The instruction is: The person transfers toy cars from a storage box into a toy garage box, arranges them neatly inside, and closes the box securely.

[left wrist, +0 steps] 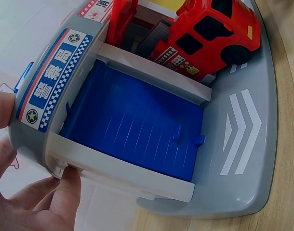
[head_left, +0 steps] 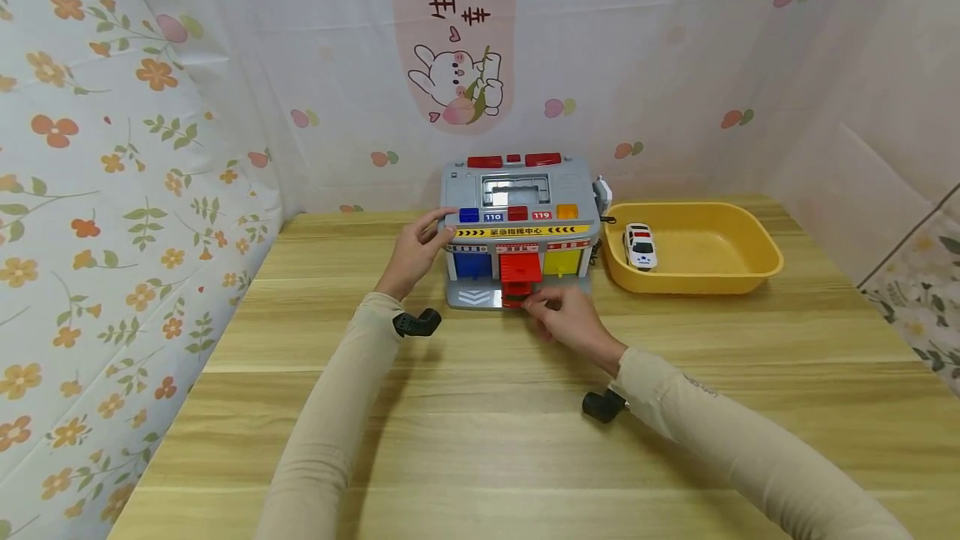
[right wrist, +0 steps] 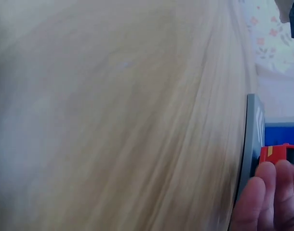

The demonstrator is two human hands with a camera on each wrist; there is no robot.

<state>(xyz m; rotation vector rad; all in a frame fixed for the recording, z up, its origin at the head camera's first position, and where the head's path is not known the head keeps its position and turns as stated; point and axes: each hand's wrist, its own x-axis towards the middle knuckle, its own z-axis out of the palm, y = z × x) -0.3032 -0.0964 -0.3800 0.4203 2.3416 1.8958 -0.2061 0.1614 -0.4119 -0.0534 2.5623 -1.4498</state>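
A grey toy garage (head_left: pixel 465 187) stands at the back of the table, with a blue door (left wrist: pixel 137 115), a red door (head_left: pixel 522 270) and a yellow door (head_left: pixel 562 262) along its front. The red door is swung up and out. Under it, a red toy fire truck (head_left: pixel 514 293) sits partly inside the middle bay, its front on the grey ramp. My left hand (head_left: pixel 412 255) grips the garage's upper left corner, fingers and thumb around the edge. With its fingertips at the truck's front end, my right hand (head_left: pixel 573 322) holds the truck from the right.
Right of the garage is a yellow tray (head_left: pixel 690 283) with a white toy police car (head_left: pixel 640 247) leaning in its left end. A patterned cloth (head_left: pixel 337 107) hangs behind the wooden table (head_left: pixel 480 440). Each wrist carries a small black camera.
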